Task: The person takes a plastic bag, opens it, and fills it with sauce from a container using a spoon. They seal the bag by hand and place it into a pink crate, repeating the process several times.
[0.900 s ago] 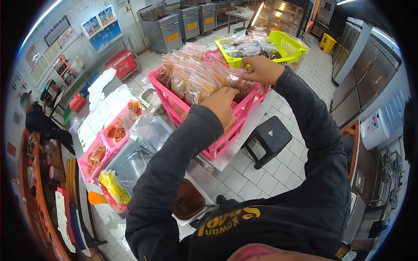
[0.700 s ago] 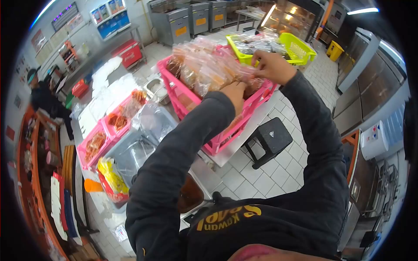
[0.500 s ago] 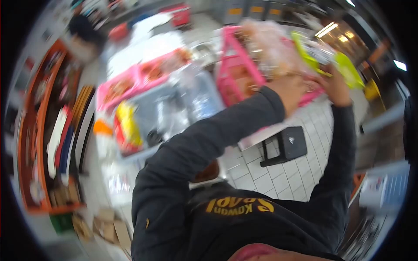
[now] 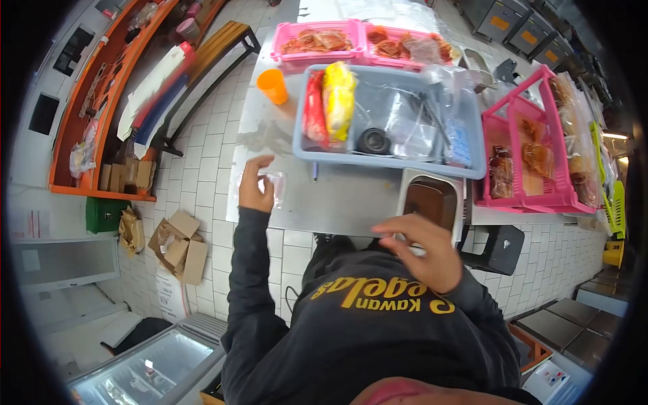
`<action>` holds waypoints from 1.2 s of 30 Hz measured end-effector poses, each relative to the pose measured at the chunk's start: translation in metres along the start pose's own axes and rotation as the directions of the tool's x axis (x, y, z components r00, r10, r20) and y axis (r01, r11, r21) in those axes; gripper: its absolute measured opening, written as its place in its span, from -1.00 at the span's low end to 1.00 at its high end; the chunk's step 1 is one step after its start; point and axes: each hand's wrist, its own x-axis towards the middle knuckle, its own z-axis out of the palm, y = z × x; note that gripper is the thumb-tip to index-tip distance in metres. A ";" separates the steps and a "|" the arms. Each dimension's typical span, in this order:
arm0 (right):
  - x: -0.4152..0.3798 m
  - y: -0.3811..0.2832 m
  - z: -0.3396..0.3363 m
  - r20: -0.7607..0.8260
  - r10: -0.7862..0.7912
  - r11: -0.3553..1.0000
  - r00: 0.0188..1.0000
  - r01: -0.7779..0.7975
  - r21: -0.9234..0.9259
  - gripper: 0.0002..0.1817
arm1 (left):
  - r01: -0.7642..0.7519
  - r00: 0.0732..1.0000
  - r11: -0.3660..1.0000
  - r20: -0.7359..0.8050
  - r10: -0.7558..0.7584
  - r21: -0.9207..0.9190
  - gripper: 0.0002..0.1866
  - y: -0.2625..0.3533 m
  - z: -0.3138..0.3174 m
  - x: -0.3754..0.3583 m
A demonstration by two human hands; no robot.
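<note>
My left hand (image 4: pixel 258 185) is over the left front part of the metal table (image 4: pixel 344 206), fingers curved and apart from the thumb, nothing gripped. Right by it lies a small clear plastic packet (image 4: pixel 278 182). My right hand (image 4: pixel 428 253) is in front of my body at the near edge, fingers stretched to the left and apart from the thumb. It overlaps the lower edge of a metal pan (image 4: pixel 462 202) of brown sauce (image 4: pixel 430 200). Behind stands a grey-blue tub (image 4: pixel 324 160) with a yellow packet (image 4: pixel 339 101), a red packet (image 4: pixel 314 108), a black round object (image 4: pixel 373 142) and clear bags.
An orange cup (image 4: pixel 273 86) and a pen (image 4: pixel 315 172) are left of and before the tub. Pink baskets (image 4: pixel 283 61) with reddish food stand behind. A pink crate (image 4: pixel 516 145) with bagged food is at right. A black stool (image 4: pixel 496 250) stands below.
My hands have left the bags at the pink crate, both now apart near my body and the table's front. The view has turned, with the tub now straight ahead.
</note>
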 end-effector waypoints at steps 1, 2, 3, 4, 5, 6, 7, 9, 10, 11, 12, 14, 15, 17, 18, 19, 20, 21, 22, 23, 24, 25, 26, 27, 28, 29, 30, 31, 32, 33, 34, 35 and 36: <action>0.013 0.005 0.018 0.175 0.041 0.997 0.984 -0.051 0.054 -0.74 | -0.087 0.991 0.989 0.109 0.074 0.123 -0.42 -0.033 -0.017 -0.007; 0.026 0.010 0.039 0.175 0.044 0.997 0.984 -0.055 0.061 -0.74 | -0.185 0.965 0.955 0.226 0.132 0.232 -0.37 -0.062 -0.028 -0.014; 0.039 0.017 0.061 0.247 0.141 0.972 0.959 -0.181 0.147 -0.74 | -0.208 0.929 0.932 0.357 0.094 0.297 -0.21 -0.091 -0.033 -0.021; 0.051 0.026 0.083 0.326 0.227 0.925 0.918 -0.308 0.223 -0.73 | -0.219 0.898 0.904 0.438 0.040 0.366 -0.07 -0.103 -0.037 -0.022; 0.064 0.037 0.104 0.326 0.190 0.942 0.926 -0.265 0.206 -0.72 | -0.248 0.877 0.861 0.480 0.005 0.443 0.01 -0.103 -0.040 -0.019; 0.075 0.051 0.127 0.324 0.154 0.956 0.934 -0.223 0.190 -0.70 | -0.282 0.854 0.811 0.520 -0.031 0.512 0.09 -0.102 -0.040 -0.014; 0.085 0.077 0.154 0.349 0.189 0.908 0.918 -0.298 0.293 -0.67 | -0.290 0.848 0.810 0.529 -0.029 0.509 0.09 -0.110 -0.037 -0.010; 0.106 0.124 0.199 0.373 0.273 0.806 0.886 -0.423 0.415 -0.61 | -0.409 0.791 0.771 0.611 0.034 0.488 0.18 -0.130 -0.026 0.000; 0.115 0.141 0.217 0.371 0.326 0.764 0.869 -0.474 0.439 -0.59 | -0.418 0.785 0.771 0.618 0.041 0.480 0.18 -0.134 -0.024 0.006; 0.122 0.156 0.234 0.363 0.332 0.763 0.870 -0.475 0.440 -0.59 | -0.375 0.775 0.796 0.632 -0.011 0.474 0.17 -0.136 -0.022 0.012; 0.127 0.169 0.249 0.305 0.371 0.749 0.877 -0.477 0.460 -0.58 | -0.330 0.761 0.819 0.646 -0.063 0.469 0.17 -0.139 -0.021 0.015; 0.132 0.178 0.262 0.237 0.419 0.731 0.876 -0.481 0.484 -0.57 | -0.344 0.778 0.833 0.629 -0.007 0.434 0.12 -0.147 -0.021 0.012; 0.134 0.178 0.266 0.220 0.430 0.706 0.875 -0.478 0.523 -0.59 | -0.354 0.806 0.845 0.589 0.059 0.401 0.09 -0.151 -0.020 0.008; 0.137 0.180 0.271 0.195 0.449 0.675 0.872 -0.474 0.566 -0.61 | -0.374 0.823 0.855 0.553 0.127 0.360 0.06 -0.158 -0.019 0.000; 0.138 0.179 0.270 0.173 0.428 0.734 0.887 -0.453 0.506 -0.64 | -0.357 0.855 0.875 0.492 0.165 0.327 0.02 -0.159 -0.018 -0.004; 0.138 0.179 0.268 0.152 0.407 0.788 0.901 -0.430 0.440 -0.66 | -0.341 0.882 0.894 0.428 0.198 0.290 -0.01 -0.159 -0.016 -0.009; 0.138 0.178 0.267 0.144 0.417 0.784 0.897 -0.436 0.442 -0.66 | -0.347 0.876 0.895 0.437 0.203 0.280 -0.01 -0.159 -0.013 -0.013; 0.138 0.176 0.264 0.109 0.383 0.808 0.917 -0.390 0.443 -0.69 | -0.318 0.901 0.913 0.381 0.207 0.255 -0.03 -0.157 -0.011 -0.017; 0.139 0.173 0.262 0.075 0.346 0.830 0.935 -0.342 0.440 -0.71 | -0.289 0.924 0.930 0.321 0.208 0.229 -0.05 -0.156 -0.009 -0.020; 0.139 0.169 0.262 0.070 0.353 0.829 0.933 -0.347 0.439 -0.71 | -0.291 0.921 0.931 0.327 0.210 0.221 -0.05 -0.154 -0.007 -0.022; 0.140 0.160 0.259 0.022 0.325 0.871 0.946 -0.308 0.384 -0.72 | -0.264 0.938 0.936 0.289 0.192 0.234 -0.06 -0.152 -0.006 -0.024; 0.140 0.152 0.257 -0.022 0.291 0.907 0.956 -0.269 0.324 -0.74 | -0.235 0.953 0.940 0.250 0.173 0.247 -0.07 -0.150 -0.005 -0.027; 0.141 0.146 0.257 -0.023 0.297 0.906 0.954 -0.275 0.321 -0.74 | -0.234 0.952 0.942 0.253 0.172 0.241 -0.07 -0.149 -0.004 -0.028; 0.143 0.141 0.257 -0.088 0.324 0.934 0.942 -0.304 0.190 -0.75 | -0.215 0.962 0.948 0.219 0.164 0.234 -0.08 -0.147 -0.003 -0.029; 0.144 0.139 0.257 -0.155 0.339 0.941 0.928 -0.335 0.056 -0.76 | -0.197 0.970 0.954 0.183 0.157 0.227 -0.08 -0.147 -0.002 -0.030; 0.144 0.143 0.260 -0.157 0.342 0.940 0.927 -0.338 0.053 -0.76 | -0.197 0.970 0.955 0.184 0.157 0.223 -0.08 -0.147 -0.002 -0.032; 0.145 0.147 0.262 -0.193 0.262 0.955 0.946 -0.283 -0.091 -0.76 | -0.200 0.973 0.954 0.160 0.166 0.226 -0.09 -0.149 -0.001 -0.034; 0.145 0.151 0.264 -0.215 0.177 0.945 0.960 -0.227 -0.235 -0.75 | -0.202 0.975 0.952 0.135 0.175 0.229 -0.09 -0.151 0.000 -0.035; 0.144 0.154 0.266 -0.216 0.179 0.944 0.960 -0.229 -0.235 -0.75 | -0.202 0.975 0.953 0.137 0.174 0.227 -0.09 -0.153 0.002 -0.037; 0.145 0.153 0.267 -0.187 0.151 0.952 0.971 -0.195 -0.238 -0.75 | -0.221 0.973 0.950 0.123 0.198 0.220 -0.10 -0.154 0.003 -0.039; 0.145 0.152 0.268 -0.159 0.123 0.958 0.980 -0.159 -0.240 -0.74 | -0.240 0.969 0.947 0.108 0.221 0.212 -0.11 -0.155 0.005 -0.041; 0.146 0.153 0.269 -0.162 0.125 0.957 0.979 -0.162 -0.240 -0.74 | -0.242 0.969 0.947 0.111 0.222 0.210 -0.11 -0.155 0.006 -0.044; 0.148 0.155 0.271 -0.098 0.214 0.960 0.972 -0.228 -0.163 -0.73 | -0.254 0.965 0.950 0.109 0.237 0.181 -0.11 -0.153 0.006 -0.046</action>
